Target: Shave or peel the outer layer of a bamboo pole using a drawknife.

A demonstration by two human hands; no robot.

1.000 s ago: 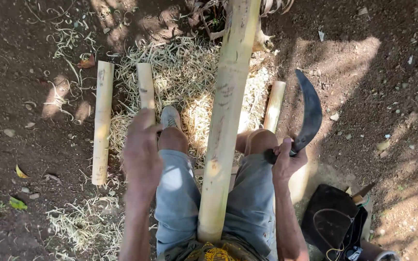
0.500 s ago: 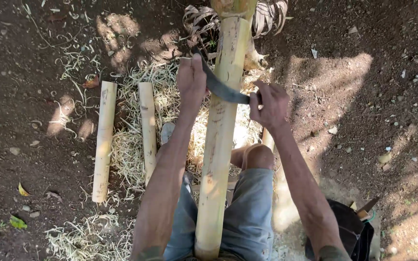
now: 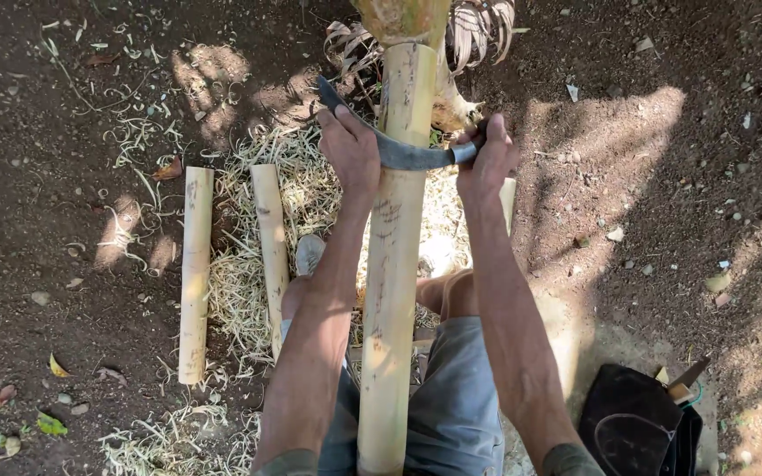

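Observation:
A long pale bamboo pole (image 3: 392,273) runs from between my knees up to a husked end at the top. Across it lies a curved dark blade (image 3: 403,154). My left hand (image 3: 350,150) presses on the blade's back left of the pole. My right hand (image 3: 485,160) grips the handle right of the pole. Both arms are stretched forward over my grey shorts.
Two short cut bamboo pieces (image 3: 196,269) (image 3: 270,242) lie on the dirt at left, beside a heap of pale shavings (image 3: 240,264). Another piece (image 3: 508,198) shows behind my right arm. A black bag (image 3: 632,432) with a tool sits bottom right.
My right hand swung the blade from beside my right knee up across the pole. My left hand left my thigh and took the blade's back. Both hands have shifted slightly along the pole since.

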